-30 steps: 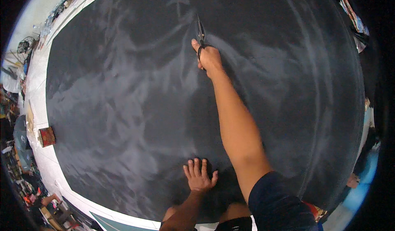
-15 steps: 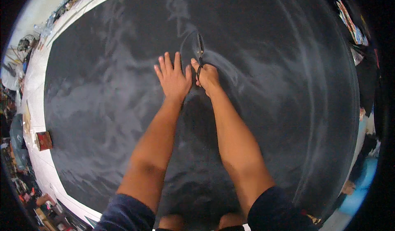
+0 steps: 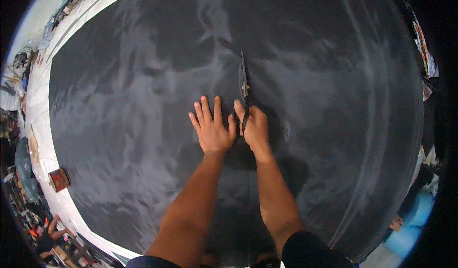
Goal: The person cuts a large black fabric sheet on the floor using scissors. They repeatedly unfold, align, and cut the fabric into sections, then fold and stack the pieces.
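A wide sheet of smooth black material [image 3: 143,182] spreads beneath both arms, with soft creases and sheen across it. Flat on this sheet rests my left hand [image 3: 214,133], its fingers spread and holding nothing. Close beside it on the right, my right hand [image 3: 255,127] grips a pair of scissors [image 3: 244,79] by the dark handles. The blades point away from me, close together, along the sheet. Whether the lower blade is under the material cannot be made out. Part of the handles is hidden by my fingers.
A small reddish-brown box [image 3: 58,180] sits at the left on the pale border [image 3: 40,139]. Clutter crowds the left rim, where a person's arm [image 3: 56,230] shows at the lower left. Blue wrapped items [image 3: 405,237] lie at the lower right.
Both hands and the scissors appear lower and a little to the right in the picture. The view itself has also shifted. My left hand stays flat, my right keeps the scissors.
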Available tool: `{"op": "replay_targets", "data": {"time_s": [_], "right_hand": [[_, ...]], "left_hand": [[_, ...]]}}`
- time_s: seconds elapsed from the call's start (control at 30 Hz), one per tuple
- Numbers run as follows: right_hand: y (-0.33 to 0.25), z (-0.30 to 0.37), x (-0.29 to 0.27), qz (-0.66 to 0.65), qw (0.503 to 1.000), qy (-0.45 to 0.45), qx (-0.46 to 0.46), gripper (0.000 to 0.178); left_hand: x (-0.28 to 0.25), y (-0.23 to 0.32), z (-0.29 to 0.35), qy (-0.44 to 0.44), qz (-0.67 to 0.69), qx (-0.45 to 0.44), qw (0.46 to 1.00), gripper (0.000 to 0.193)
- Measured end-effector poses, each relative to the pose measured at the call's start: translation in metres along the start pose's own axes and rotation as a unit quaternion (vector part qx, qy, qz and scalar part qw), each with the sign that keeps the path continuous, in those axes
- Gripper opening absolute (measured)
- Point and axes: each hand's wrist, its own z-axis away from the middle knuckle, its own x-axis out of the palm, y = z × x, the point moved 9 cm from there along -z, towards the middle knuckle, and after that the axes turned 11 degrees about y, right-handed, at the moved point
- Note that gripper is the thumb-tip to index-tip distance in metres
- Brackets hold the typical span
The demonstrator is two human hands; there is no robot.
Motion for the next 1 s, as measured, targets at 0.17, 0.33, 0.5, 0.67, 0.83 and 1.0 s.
{"op": "replay_targets", "data": {"time_s": [0.17,0.33,0.5,0.67,0.83,1.0], "right_hand": [[-0.053,-0.083,0.026,0.044,0.997,0.026,-0.052,0.056],[-0.073,-0.104,0.038,0.003,1.0,0.014,-0.023,0.054],[-0.07,-0.121,0.048,0.003,1.0,0.013,-0.017,0.052],[-0.13,-0.184,0.064,-0.012,0.999,-0.01,-0.036,0.05],[-0.134,-0.207,0.079,-0.029,0.999,0.001,-0.041,0.051],[-0.148,-0.219,0.086,-0.04,0.999,-0.022,-0.026,0.052]], "left_hand": [[0.001,0.0,-0.002,-0.03,-0.003,-0.001,1.0,0.061],[0.003,0.0,-0.002,-0.045,0.006,-0.006,0.999,0.061],[0.003,-0.005,0.002,-0.054,0.0,-0.01,0.998,0.062],[0.007,0.001,0.006,-0.055,0.008,0.0,0.998,0.063],[0.006,-0.003,0.005,-0.076,0.002,-0.011,0.997,0.063],[0.008,-0.007,0.01,-0.072,0.01,-0.014,0.997,0.063]]}}
